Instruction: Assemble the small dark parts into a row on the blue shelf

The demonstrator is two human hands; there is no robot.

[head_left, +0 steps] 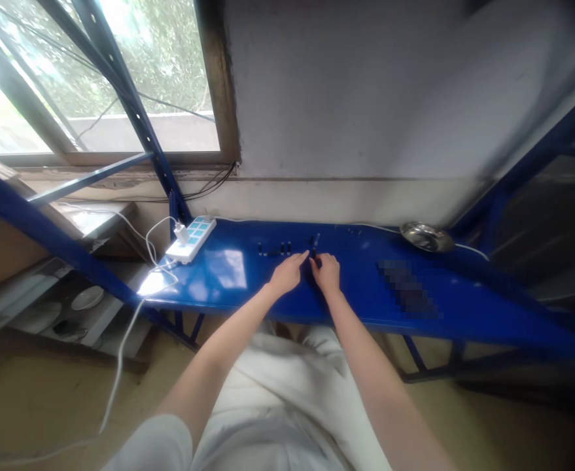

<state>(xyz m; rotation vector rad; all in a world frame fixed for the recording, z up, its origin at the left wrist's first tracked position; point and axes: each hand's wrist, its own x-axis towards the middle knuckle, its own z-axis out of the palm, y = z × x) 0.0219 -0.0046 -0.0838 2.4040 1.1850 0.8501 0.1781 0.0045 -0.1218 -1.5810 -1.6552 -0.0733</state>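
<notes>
My right hand is closed over the blue table, its thumb and fingers pinching a small dark cylinder. Just to its left is my left hand, fingers drawn together and pointing at that piece; whether its tips grip anything is too small to make out. Beyond the hands lie a small clear-blue tube and a short dark piece. Left of them, several small black cylinders with pale ends stand or lie in a loose row beside a flat dark piece.
A white power strip with a plugged-in charger lies on the table at left, its cable hanging off the edge. At right are a shiny metal dish and a blurred-out dark rectangle. Tiny bits lie near the wall.
</notes>
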